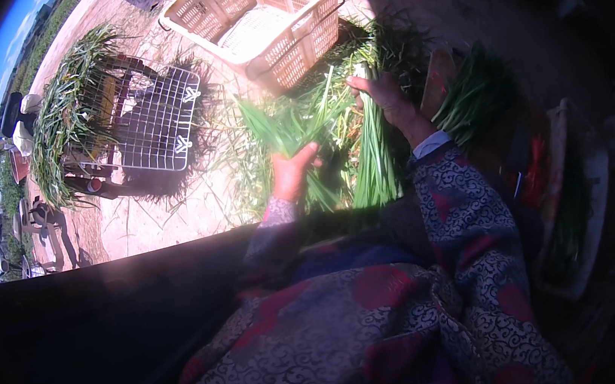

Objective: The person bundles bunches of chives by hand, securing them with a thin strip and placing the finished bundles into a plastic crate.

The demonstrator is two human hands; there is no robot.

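Note:
My right hand [386,98] is closed around a bunch of long green chives [375,155], near its pale stem ends. The stem ends point away from me, and the leaves hang down toward my lap. To its left, my left hand [292,173] is closed on some loose green leaves [268,124], which fan out beyond the thumb and are smeared by motion. Tangled leaves and stalks lie beneath and between both hands. Just right of my right forearm rests another green bunch [474,93], in shade.
A pale slatted plastic crate [285,62] with wire handles stands beyond my hands. At left, a metal wire rack [155,118] sits beside a frame draped with long leaves [68,124]. A white-rimmed crate [593,235] with greens is at right. Leaf scraps litter the sunlit floor.

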